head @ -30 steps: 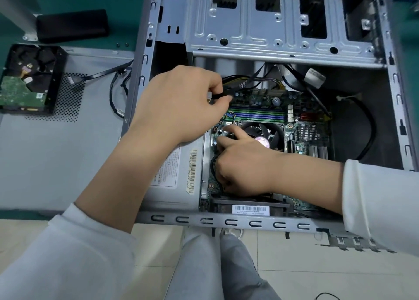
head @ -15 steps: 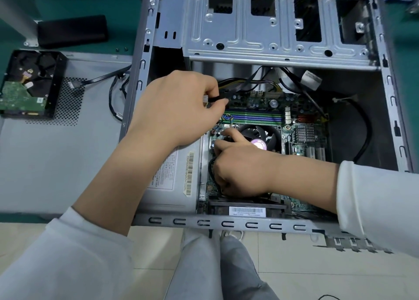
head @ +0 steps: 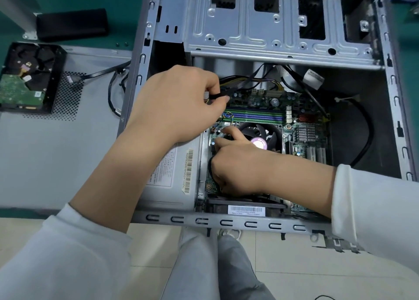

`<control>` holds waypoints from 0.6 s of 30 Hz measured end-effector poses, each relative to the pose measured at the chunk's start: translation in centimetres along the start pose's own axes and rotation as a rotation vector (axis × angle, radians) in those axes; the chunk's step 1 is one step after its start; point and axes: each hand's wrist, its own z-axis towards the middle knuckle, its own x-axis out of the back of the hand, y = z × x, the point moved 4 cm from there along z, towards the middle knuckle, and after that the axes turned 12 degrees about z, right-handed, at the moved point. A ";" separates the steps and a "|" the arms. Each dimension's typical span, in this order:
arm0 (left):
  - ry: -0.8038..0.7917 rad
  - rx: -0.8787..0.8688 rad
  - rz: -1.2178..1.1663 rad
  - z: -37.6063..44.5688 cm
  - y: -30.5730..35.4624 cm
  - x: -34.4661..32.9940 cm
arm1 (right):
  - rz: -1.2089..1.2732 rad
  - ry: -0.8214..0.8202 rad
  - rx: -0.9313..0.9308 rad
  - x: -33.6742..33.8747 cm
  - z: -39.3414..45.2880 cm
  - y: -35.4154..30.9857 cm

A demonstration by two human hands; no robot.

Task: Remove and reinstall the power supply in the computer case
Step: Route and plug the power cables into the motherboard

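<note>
Head view: left hand (head: 179, 105) pinches a black cable (head: 226, 93) inside the computer case (head: 145, 57) — right hand (head: 240, 161) curls by the fan (head: 265, 134), its grip hidden — I can't tell.

Even, diffuse overhead lighting; shadows soft and shallow. Mild glare on the stamped metal drive cage (head: 272, 27) and the pink fan hub (head: 259, 143). Wide-angle distortion bows the computer case (head: 226, 222) edges outward. Central detail sharp; white sleeves (head: 63, 261) at the periphery slightly soft
</note>
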 end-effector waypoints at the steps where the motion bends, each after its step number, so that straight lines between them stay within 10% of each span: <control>1: -0.003 -0.002 0.002 0.0 0.0 0.0 | 0.000 -0.009 0.001 0.0 0.0 0.0; 18: -0.034 -0.008 0.006 0.0 0.1 0.0 | 0.002 0.030 0.023 -0.3 -0.2 -0.1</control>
